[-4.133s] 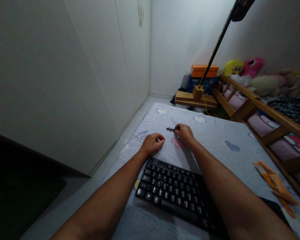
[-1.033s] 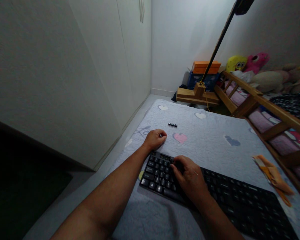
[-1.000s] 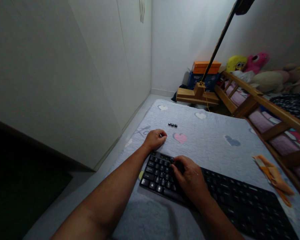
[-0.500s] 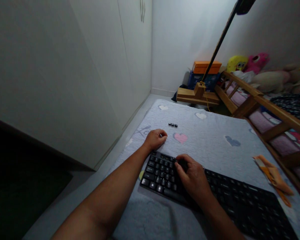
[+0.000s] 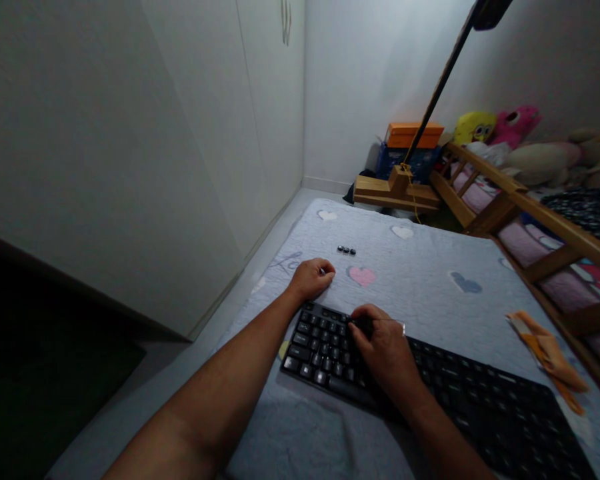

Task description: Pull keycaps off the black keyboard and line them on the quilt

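A black keyboard point(image 5: 315, 347) lies on the quilted bedspread, some keys near its left end catching the light. Above its upper row, my right hand point(image 5: 380, 337) is closed, thumb and index finger pinched at the keys. From it sticks out a thin wire tool with a clear end point(image 5: 404, 328); its working tip is hidden by the fingers. Just past the keyboard's top-left corner, my left hand point(image 5: 313, 277) rests on the bedspread with curled fingers, and what they hold, if anything, cannot be made out. Three small black keycaps point(image 5: 347, 251) sit in a row beyond it.
The bedspread point(image 5: 420, 273) carries heart patterns. On the right lie an orange cloth and a tool with orange handles point(image 5: 547, 350), beside a wooden bed rail point(image 5: 545, 207). A white wardrobe point(image 5: 205, 167) stands left; a lamp stand's wooden base point(image 5: 395, 190) is at the back.
My right hand has turned slightly and shifted a little left over the keys, so the tool's wire and clear end show more. My left hand stays put.
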Available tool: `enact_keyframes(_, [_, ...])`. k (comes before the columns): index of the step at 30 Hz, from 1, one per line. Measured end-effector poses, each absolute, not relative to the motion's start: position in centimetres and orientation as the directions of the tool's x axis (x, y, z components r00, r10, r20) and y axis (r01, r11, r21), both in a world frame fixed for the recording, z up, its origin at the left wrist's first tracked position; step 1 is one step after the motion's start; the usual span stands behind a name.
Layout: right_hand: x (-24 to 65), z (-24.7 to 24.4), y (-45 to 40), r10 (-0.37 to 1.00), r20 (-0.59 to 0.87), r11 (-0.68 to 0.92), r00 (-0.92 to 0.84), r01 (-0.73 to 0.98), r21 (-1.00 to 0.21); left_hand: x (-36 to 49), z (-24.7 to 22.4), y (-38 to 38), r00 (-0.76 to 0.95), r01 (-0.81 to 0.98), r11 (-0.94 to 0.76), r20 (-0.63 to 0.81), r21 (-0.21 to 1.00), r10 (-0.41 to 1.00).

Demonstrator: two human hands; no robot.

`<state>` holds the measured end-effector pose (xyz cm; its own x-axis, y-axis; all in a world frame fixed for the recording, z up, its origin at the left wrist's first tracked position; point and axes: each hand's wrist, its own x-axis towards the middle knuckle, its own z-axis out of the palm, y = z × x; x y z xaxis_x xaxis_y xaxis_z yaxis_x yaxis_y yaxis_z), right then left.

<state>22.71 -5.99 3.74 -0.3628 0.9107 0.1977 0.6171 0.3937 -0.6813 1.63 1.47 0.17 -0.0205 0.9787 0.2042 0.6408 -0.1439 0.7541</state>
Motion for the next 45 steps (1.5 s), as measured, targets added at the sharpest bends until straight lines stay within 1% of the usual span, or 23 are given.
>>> enact_keyframes(6, [22.6,4.5,-5.4,0.898,0.146,0.404,-0.415,0.646,-0.648,1.7,0.3,1.3,-0.031,0.637,-0.127,0.190,0.761,0.981])
enact_keyframes(9, [22.6,4.8,-5.1,0.900,0.105,0.391,-0.424,0.676,-0.624,1.7,0.3,1.3,-0.028,0.636,-0.133,0.195,0.760,0.980])
enact_keyframes(12, [22.6,4.9,-4.9,0.899,0.095,0.389,-0.427,0.681,-0.621,1.6,0.2,1.4,-0.024,0.631,-0.131,0.187,0.765,0.982])
enact_keyframes(15, [22.7,4.8,-4.7,0.900,0.111,0.391,-0.421,0.666,-0.635,1.6,0.0,1.5,-0.025,0.626,-0.129,0.185,0.769,0.982])
enact_keyframes(22, [23.0,5.0,-4.2,0.911,0.106,0.350,-0.399,0.610,-0.711,1.7,0.1,1.5,-0.025,0.622,-0.119,0.172,0.774,0.985])
enact_keyframes(25, [23.0,5.0,-4.0,0.912,0.103,0.341,-0.396,0.598,-0.725,1.5,0.1,1.5,-0.002,0.579,-0.118,0.146,0.807,0.989])
enact_keyframes(27, [23.1,5.0,-3.9,0.913,0.095,0.334,-0.396,0.594,-0.732,1.3,0.2,1.4,0.017,0.529,-0.096,0.103,0.843,0.995])
enact_keyframes(29, [23.3,4.9,-3.9,0.915,0.091,0.325,-0.393,0.585,-0.743,1.3,0.6,1.4,0.063,0.471,-0.081,0.058,0.878,0.996])
enact_keyframes(31, [23.5,4.9,-3.8,0.919,0.092,0.312,-0.383,0.567,-0.762,1.4,1.3,1.2,0.150,0.422,-0.106,0.046,0.901,0.988])
enact_keyframes(37, [24.2,5.4,-3.6,0.933,0.125,0.305,-0.337,0.557,-0.772,2.6,3.7,0.1,0.405,0.382,-0.297,0.130,0.875,0.905])
enact_keyframes(41, [24.3,5.5,-3.3,0.935,0.146,0.312,-0.322,0.558,-0.769,3.3,4.3,-0.3,0.462,0.445,-0.341,0.113,0.828,0.879])
enact_keyframes(45, [24.4,5.2,-3.1,0.939,0.165,0.313,-0.303,0.549,-0.775,3.6,4.5,-0.5,0.496,0.469,-0.357,0.094,0.808,0.863])
